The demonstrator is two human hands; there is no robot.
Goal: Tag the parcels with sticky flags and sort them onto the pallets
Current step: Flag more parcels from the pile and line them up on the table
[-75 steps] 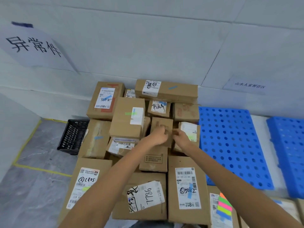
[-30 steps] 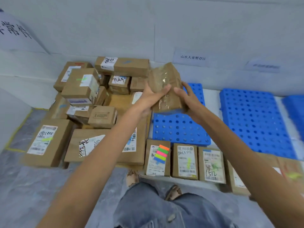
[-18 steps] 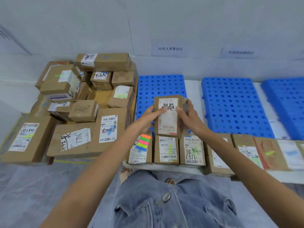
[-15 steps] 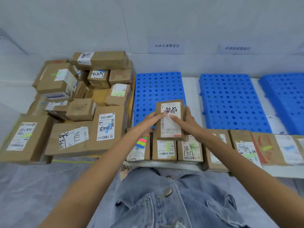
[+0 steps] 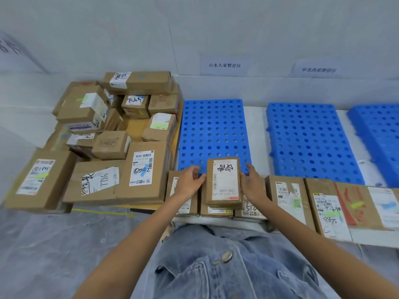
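I see a grey floor [image 5: 54,244] under a clear sheet, and a white wall [image 5: 216,29] behind everything. On my left a heap of cardboard parcels [image 5: 112,145] is stacked against that wall, most of them with white labels facing up and some with handwritten numbers.

Three blue perforated pallets lie side by side along the wall. The left pallet [image 5: 213,130] sits just beside the heap, the middle pallet [image 5: 308,139] is to its right, and the third pallet [image 5: 380,134] is cut off by the frame edge.

A row of parcels [image 5: 287,197] runs along the near edge of the pallets, label side up, and a few carry green flags. Below the row I see a denim garment [image 5: 237,272] with a metal button.

The parcel [image 5: 224,180] I am handling appears to lie flat on top of that row, in front of the left pallet. Its white label faces up and has black scribble on it. Its far end overlaps the pallet's near edge in my view.

The left hand [image 5: 189,183] is at the parcel's left side, with the fingers loosely bent and the thumb tip touching the edge. The right hand [image 5: 252,187] lies along the right side, with the fingers nearly straight against the cardboard. Neither hand wraps around the parcel.

Two paper signs [image 5: 224,65] are stuck to the wall above the pallets.
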